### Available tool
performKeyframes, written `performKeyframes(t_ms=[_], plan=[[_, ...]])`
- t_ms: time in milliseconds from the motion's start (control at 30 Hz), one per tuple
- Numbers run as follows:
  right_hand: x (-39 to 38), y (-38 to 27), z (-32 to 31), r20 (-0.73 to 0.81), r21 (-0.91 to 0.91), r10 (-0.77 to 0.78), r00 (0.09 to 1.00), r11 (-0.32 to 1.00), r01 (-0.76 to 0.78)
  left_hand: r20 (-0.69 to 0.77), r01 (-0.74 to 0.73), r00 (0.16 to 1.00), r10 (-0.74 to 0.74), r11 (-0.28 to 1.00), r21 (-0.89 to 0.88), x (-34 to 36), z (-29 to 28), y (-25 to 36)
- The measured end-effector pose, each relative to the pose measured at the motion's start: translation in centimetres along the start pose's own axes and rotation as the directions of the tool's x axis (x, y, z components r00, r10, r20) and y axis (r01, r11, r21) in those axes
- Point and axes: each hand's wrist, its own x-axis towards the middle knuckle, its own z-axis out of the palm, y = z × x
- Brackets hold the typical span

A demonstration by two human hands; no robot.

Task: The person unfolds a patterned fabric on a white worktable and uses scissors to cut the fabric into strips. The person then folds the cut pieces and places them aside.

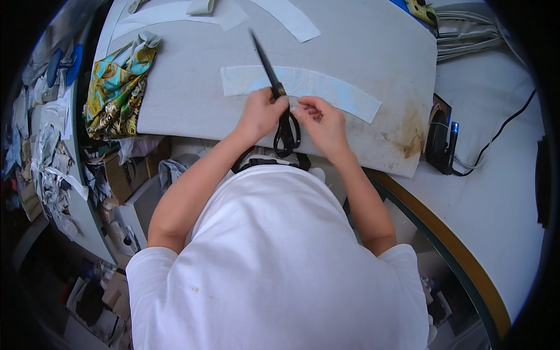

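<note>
A pair of black-handled scissors [284, 139] stands over the near edge of the padded board, its long dark blades pointing away from me and slightly left. My left hand [261, 116] is closed around it near the pivot. Just to the right, my right hand [328, 129] has its fingers curled in toward the thumb, close to the handles. Whatever lies between those fingertips is too small to make out. Behind both hands, a curved whitish strip [356, 102] with a pale blue pattern lies flat on the board.
The grey padded board [192, 64] has brown stains at its right corner. Patterned cloth [119, 87] hangs over its left edge. More white strips [286, 17] lie at the far side. A black device [438, 143] with a cable stands right of the board. Scraps [52, 157] crowd the left.
</note>
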Motion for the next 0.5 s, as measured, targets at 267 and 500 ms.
performKeyframes(t_ms=[267, 500], plan=[[-2.1, -0.4, -0.9, 0.041, -0.441, -0.332, 0.942, 0.84, 0.315, -0.011, 0.273, 0.958, -0.287, 0.921, -0.277, 1.5, 2.0, 3.5], [-0.9, 0.8, -4.2, -0.09, -0.105, 0.154, 0.984, 0.981, -0.163, 0.149, 0.094, 0.986, -0.069, 0.982, -0.167, 2.3, 7.7, 4.3]])
